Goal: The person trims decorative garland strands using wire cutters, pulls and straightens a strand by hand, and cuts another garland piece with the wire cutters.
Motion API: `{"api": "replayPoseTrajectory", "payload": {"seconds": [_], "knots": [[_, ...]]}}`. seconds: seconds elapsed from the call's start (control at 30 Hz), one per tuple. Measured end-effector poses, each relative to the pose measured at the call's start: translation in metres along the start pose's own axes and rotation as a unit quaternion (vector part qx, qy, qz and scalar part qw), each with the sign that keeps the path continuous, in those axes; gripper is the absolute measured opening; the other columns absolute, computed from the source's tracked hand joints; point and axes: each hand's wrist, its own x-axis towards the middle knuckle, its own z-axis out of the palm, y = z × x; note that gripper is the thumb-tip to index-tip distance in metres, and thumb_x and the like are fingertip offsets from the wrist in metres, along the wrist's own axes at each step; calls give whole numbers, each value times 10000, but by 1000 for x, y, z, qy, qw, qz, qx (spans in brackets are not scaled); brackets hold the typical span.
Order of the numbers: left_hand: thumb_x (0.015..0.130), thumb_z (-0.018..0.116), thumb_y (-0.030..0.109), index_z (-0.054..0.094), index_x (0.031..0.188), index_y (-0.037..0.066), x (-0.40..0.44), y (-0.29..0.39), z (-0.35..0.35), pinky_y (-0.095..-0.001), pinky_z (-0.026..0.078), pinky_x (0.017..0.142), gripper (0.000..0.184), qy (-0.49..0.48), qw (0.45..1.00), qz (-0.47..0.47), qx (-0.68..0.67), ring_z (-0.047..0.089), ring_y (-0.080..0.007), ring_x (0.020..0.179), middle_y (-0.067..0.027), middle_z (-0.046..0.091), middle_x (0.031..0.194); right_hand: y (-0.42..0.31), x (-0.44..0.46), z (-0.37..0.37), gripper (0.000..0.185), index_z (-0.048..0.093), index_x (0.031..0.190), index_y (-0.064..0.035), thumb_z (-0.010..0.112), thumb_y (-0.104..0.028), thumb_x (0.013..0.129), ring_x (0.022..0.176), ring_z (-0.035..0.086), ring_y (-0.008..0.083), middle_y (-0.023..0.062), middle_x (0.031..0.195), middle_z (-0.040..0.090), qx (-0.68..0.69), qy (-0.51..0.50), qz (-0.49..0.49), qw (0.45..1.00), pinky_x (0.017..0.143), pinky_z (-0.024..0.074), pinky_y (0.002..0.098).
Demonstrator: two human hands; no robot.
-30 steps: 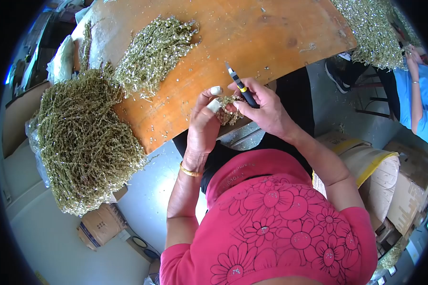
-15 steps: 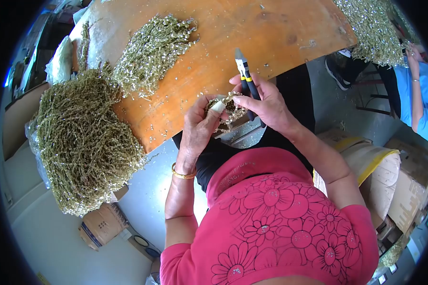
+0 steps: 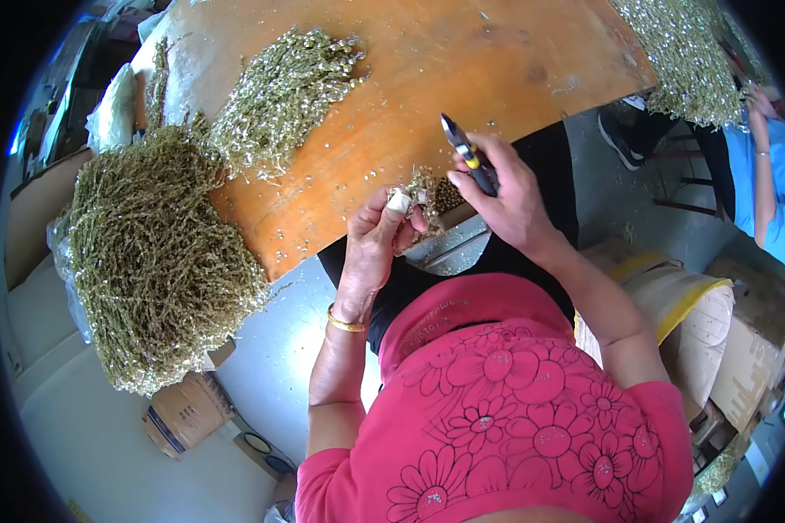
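My left hand (image 3: 377, 231), with white tape on its thumb and a finger, pinches a small tangle of gold beaded strands (image 3: 423, 187) at the table's near edge. My right hand (image 3: 508, 193) is wrapped round black-and-yellow cutting pliers (image 3: 468, 155), whose tip points up and left over the wooden table (image 3: 462, 61). The right hand is apart from the strands. Brownish beads (image 3: 447, 195) show between the two hands, in an opening below the table edge.
A big heap of gold strands (image 3: 161, 261) hangs at the left corner, beside a smaller bunch (image 3: 283, 100). More strands (image 3: 680, 61) lie at the far right, near a co-worker in blue (image 3: 772, 179). Cardboard boxes (image 3: 750, 340) stand at the right.
My right hand has let go of the strands and moved right with the pliers, which have turned in its grip. My left hand still holds the tangle, slightly shifted.
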Motion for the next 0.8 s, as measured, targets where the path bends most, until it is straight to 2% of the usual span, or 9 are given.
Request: {"api": "replayPoseTrajectory", "payload": {"seconds": [0.1,0.13,0.27,0.37,0.57,0.67,0.8], "knots": [[963,454,196,577,931,54,-1,1,0,-184,276,446,191,25,999,8,24,347,-39,488,-12,565,686,-11,-7,-18,346,531,1073,-90,680,-109,760,757,579,219,86,858,545,-90,-97,-27,991,673,467,328],[964,452,200,578,933,54,-1,2,1,-183,270,440,195,29,999,8,29,343,-36,483,-10,564,684,-14,-10,-20,384,535,1063,-100,698,-103,716,797,582,240,70,864,546,-109,-115,-29,987,714,460,354],[967,452,209,581,938,53,-1,2,5,-182,265,435,204,41,998,29,46,338,-28,478,-3,564,678,-5,-17,-21,434,535,1059,-107,705,-79,660,884,560,269,75,907,548,-191,-123,-86,970,780,439,381],[964,464,216,587,944,52,-3,5,7,-177,270,443,206,48,993,50,97,353,-24,490,-1,574,679,-4,-19,-20,440,529,1067,-103,706,-88,664,881,558,278,80,919,546,-200,-136,-72,968,773,439,386],[957,481,165,570,983,33,-5,4,9,-166,292,473,162,76,979,67,175,375,-10,531,20,557,679,-2,-19,-18,476,507,1096,-76,714,-118,669,896,545,256,86,936,530,-258,-142,-110,949,778,420,377],[947,489,136,572,977,23,-5,3,9,-190,358,515,144,98,963,77,238,444,-39,575,6,564,671,-7,-18,-18,481,502,1104,-63,712,-143,679,901,532,229,84,941,522,-314,-151,-128,928,786,404,363],[948,487,159,586,969,24,-5,1,12,-178,329,512,168,134,929,112,326,400,-21,580,18,559,686,-3,-16,-15,480,499,1121,-64,699,-137,691,911,528,229,86,953,524,-334,-157,-131,920,795,399,359]]}}
